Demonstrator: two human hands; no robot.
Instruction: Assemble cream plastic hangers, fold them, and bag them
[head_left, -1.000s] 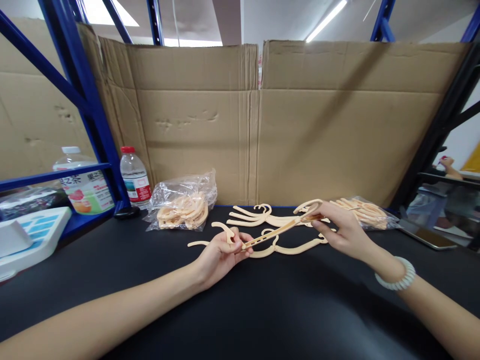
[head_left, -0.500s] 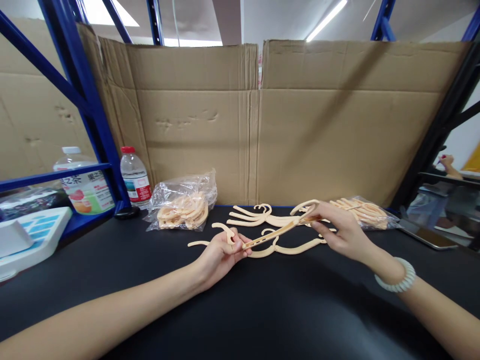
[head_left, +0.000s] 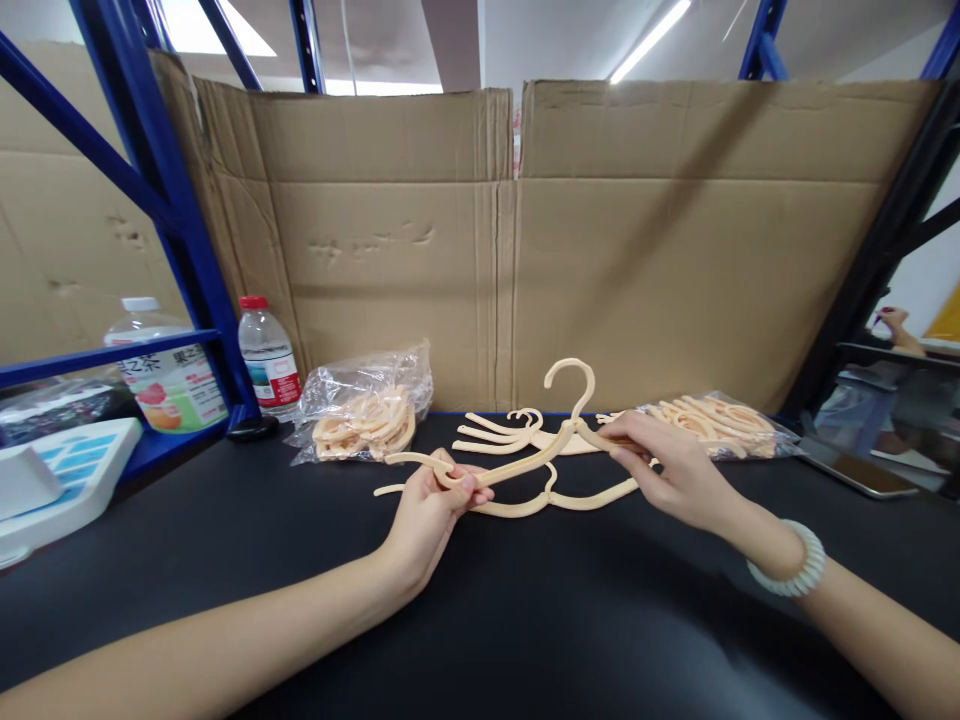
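Note:
A cream plastic clothes hanger (head_left: 534,462) is held above the black tabletop, its hook curving upward. My left hand (head_left: 433,508) is closed on its left end, where a short curved arm juts out to the left. On the right arm of the hanger, close to the hook's base, my right hand (head_left: 671,462) pinches with thumb and fingers. Another cream hanger (head_left: 592,500) lies flat on the table just behind and below. Farther back, several more hangers (head_left: 495,437) lie side by side, partly hidden by the held one.
Clear plastic bags of hanger parts sit at the back left (head_left: 365,420) and back right (head_left: 720,422). A red-capped bottle (head_left: 270,360) stands by the blue rack. A phone (head_left: 862,472) lies at right. Cardboard (head_left: 390,240) walls the back.
The hanger has been turned so that its hook now stands up and its smooth side shows. My left wrist has rotated; my right hand is slightly lower.

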